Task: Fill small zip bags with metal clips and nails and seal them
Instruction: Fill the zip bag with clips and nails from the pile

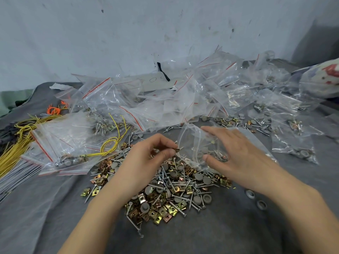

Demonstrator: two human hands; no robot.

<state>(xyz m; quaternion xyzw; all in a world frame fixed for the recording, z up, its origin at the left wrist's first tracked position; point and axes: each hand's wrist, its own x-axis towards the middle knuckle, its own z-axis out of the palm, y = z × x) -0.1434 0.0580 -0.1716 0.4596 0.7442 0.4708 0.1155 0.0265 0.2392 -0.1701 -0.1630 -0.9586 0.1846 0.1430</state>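
A loose heap of brass-coloured metal clips, silver nails and grey round caps [165,191] lies on the grey cloth in front of me. My left hand [146,158] pinches a small metal clip [177,149] between thumb and fingertips, right at the mouth of a small clear zip bag [198,147]. My right hand [236,153] holds that bag open, thumb below and fingers over its top edge. A few caps and nails show inside the bag.
A big pile of clear zip bags with red seal lines [165,99] covers the back of the cloth. Filled bags [62,147] lie at the left beside yellow wires [22,136] and orange ties [55,110]. More filled bags [295,143] lie right.
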